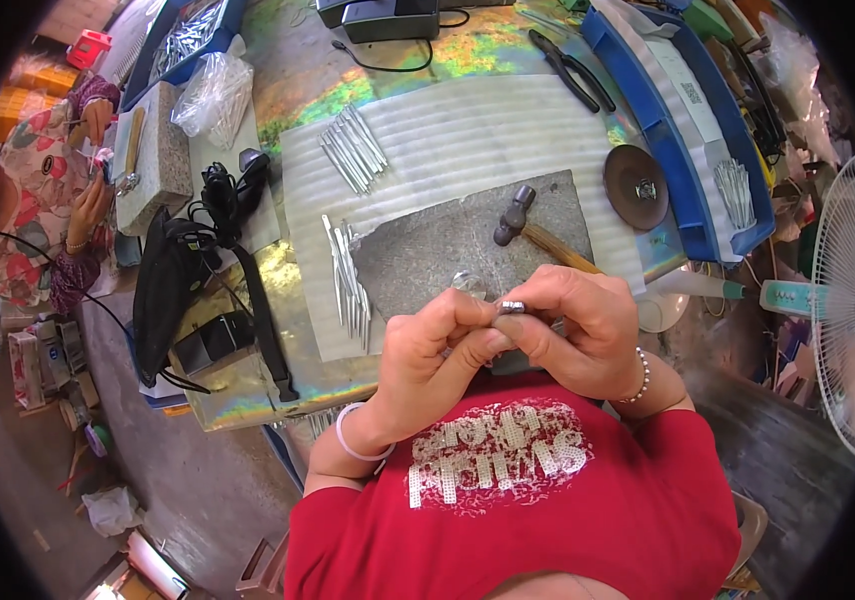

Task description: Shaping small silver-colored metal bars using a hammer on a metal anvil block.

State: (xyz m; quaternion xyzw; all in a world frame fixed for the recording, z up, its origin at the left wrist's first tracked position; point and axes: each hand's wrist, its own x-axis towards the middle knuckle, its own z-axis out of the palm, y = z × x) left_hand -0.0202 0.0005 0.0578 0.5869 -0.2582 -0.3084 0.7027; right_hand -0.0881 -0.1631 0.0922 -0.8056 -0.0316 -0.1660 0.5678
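Close in front of my red shirt, my left hand (438, 345) and my right hand (580, 330) meet fingertip to fingertip. Between them they pinch a small shiny metal piece (513, 307), dark-marked on its face; the fingers cover most of it. Just beyond lies a grey stone slab (418, 255), with a small hammer (516, 215) resting on it, its wooden handle running behind my right hand. A round shiny object (469, 284) shows on the slab past my left fingertips. Thin silver rods lie in one bunch (348, 285) left of the slab and another (354, 150) farther back.
White foam sheet (468, 120) covers the tabletop. Black pliers (573, 72), a brown disc (636, 187) and a blue tray (648, 110) stand right, near a fan (848, 300). A black bag (168, 290) and stone block (158, 150) are left, beside another person (38, 200).
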